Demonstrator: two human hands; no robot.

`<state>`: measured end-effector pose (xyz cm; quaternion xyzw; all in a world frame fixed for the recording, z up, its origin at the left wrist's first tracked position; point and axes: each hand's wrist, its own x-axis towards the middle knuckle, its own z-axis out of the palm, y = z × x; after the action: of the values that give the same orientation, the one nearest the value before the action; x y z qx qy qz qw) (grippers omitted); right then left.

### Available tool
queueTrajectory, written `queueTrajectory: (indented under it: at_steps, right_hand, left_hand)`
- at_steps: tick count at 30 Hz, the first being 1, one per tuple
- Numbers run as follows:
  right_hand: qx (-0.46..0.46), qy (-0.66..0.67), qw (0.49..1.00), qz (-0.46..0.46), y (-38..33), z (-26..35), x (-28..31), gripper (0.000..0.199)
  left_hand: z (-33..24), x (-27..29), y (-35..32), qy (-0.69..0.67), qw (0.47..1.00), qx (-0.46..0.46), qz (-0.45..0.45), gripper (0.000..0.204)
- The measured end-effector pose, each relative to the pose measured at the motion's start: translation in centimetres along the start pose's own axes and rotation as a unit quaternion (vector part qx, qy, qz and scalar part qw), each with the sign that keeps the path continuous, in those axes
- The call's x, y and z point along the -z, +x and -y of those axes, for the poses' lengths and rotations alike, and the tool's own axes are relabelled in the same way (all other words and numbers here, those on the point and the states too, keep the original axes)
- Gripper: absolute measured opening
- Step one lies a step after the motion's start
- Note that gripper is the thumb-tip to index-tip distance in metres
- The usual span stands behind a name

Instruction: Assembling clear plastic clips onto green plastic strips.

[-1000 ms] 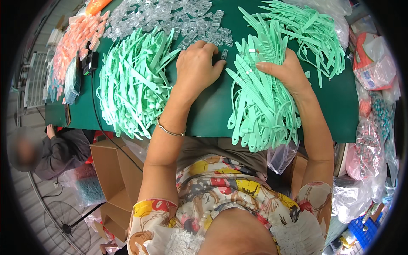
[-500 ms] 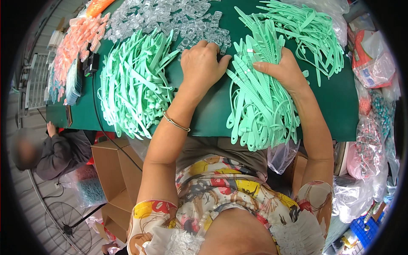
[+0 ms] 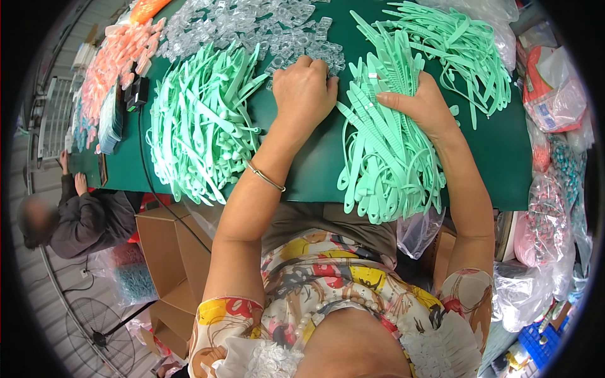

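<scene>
My left hand is at the near edge of a spread of small clear plastic pieces, fingers curled down and the thumb close beside them. Whatever is in those fingers is hidden beneath the hand. To the right, my right hand grips a thick pile of mint-green ridged plastic straps at its upper right side. Its thumb lies over the straps, while the other fingers are hidden behind them. A second heap of mint-green straps lies left of my left forearm.
More green straps are at the far right of the green table. Peach-coloured pieces lie at the far left, near a black cable. Filled plastic bags line the right side. A co-worker sits at left, beside cardboard boxes.
My left thumb has drawn in toward the curled fingers, and that hand has shifted very slightly. My right hand stays on the straps. The co-worker at left has raised a hand.
</scene>
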<state>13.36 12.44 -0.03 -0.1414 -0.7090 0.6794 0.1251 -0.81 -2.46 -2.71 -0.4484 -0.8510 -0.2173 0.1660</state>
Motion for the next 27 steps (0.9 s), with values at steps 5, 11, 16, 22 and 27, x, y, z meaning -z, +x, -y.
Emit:
queueTrajectory:
  at_steps: [5, 11, 16, 22, 27]
  right_hand:
    - [-0.006, -0.002, 1.0, -0.008, -0.1, 0.0, -0.1, 0.04]
    - [-0.008, -0.004, 1.0, -0.009, -0.1, 0.0, 0.1, 0.042]
    - [-0.006, 0.015, 1.0, 0.009, -0.2, 0.3, 0.0, 0.043]
    - [-0.002, 0.017, 1.0, 0.008, 0.0, -0.1, 0.2, 0.044]
    - [-0.001, 0.043, 0.999, 0.008, 0.0, -0.1, 0.2, 0.044]
  left_hand:
    - [0.3, -0.1, 0.0, -0.006, 1.0, -0.001, -0.003, 0.016]
    - [0.3, 0.9, -0.2, -0.146, 0.989, 0.02, -0.025, 0.012]
    - [-1.3, 1.6, -0.3, -0.303, 0.951, 0.054, 0.021, 0.011]
    - [-2.9, 1.7, -0.3, -0.395, 0.914, 0.069, 0.061, 0.012]
    - [-3.1, 1.5, -0.3, -0.402, 0.915, 0.023, 0.019, 0.012]
